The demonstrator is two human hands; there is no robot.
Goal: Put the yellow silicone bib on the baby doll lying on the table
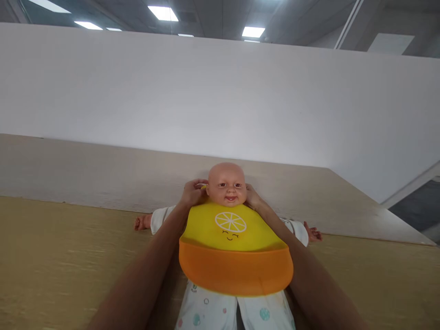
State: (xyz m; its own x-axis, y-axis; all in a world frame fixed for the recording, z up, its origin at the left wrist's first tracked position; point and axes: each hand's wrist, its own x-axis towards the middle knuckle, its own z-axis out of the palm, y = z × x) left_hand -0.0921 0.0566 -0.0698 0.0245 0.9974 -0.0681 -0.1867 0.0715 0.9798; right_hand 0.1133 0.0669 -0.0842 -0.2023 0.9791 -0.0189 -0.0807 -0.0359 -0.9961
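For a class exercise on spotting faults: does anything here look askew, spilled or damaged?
A faint dark mark low on the orange pocket, right of centre, breaks its plain surface; crease or smear, I cannot tell. Otherwise nothing stands out: the yellow bib lies nearly straight on the doll.

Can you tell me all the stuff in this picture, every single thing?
doll: one, pinkish, lower middle, arms spread wide
doll's clothes: one set, white with coloured dots, on the doll
bib: one, yellow with an orange pocket, over the doll's chest
fruit-slice print: one, white, above a little dark smile, on the bib
wooden surface: two parts, yellowish in front, greyer behind
wall: one, white, behind
ceiling lights: several, white, top
left hand: one, bare, by the doll's head
right hand: one, bare, partly hidden, other side
forearms: two, bare, flanking the bib
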